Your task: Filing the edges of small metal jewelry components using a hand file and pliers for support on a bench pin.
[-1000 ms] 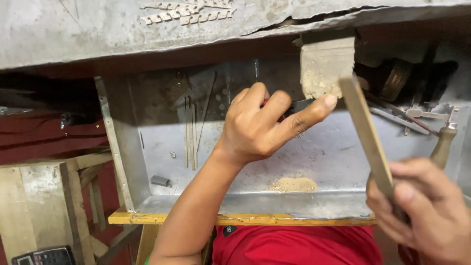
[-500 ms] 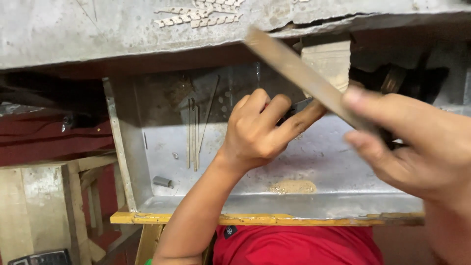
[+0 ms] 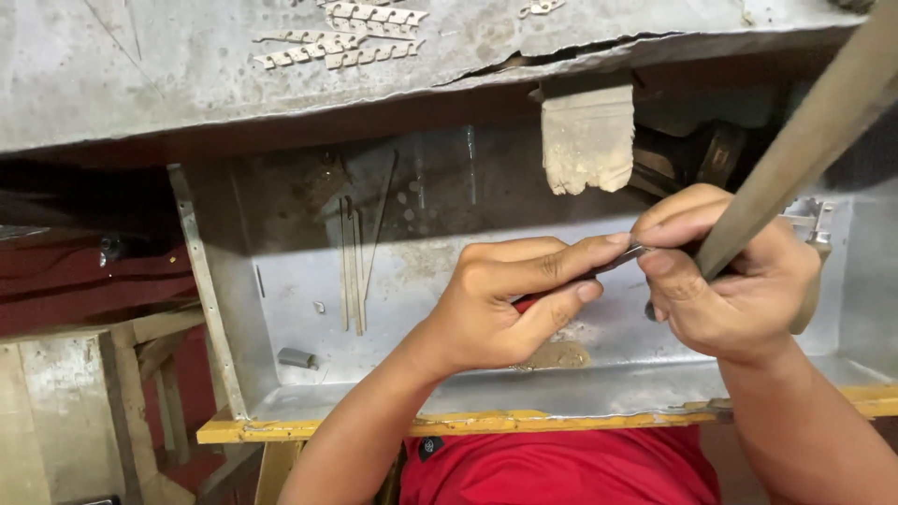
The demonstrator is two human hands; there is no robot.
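Both forearms come up from the bottom edge, bare from the elbow, and meet near the middle. The left hand (image 3: 505, 299) sits palm toward the body, knuckles up, fingers curled; its index finger (image 3: 571, 262) stretches out to the right with the thumb just under it, the two pinched together at the tips. The right hand (image 3: 725, 276) is just beside it, wrist bent, back of the hand facing out. Its fingers are folded into a loose fist, thumb and forefinger pressed together at the left side, meeting the left hand's fingertips. The two hands touch at that pinch.
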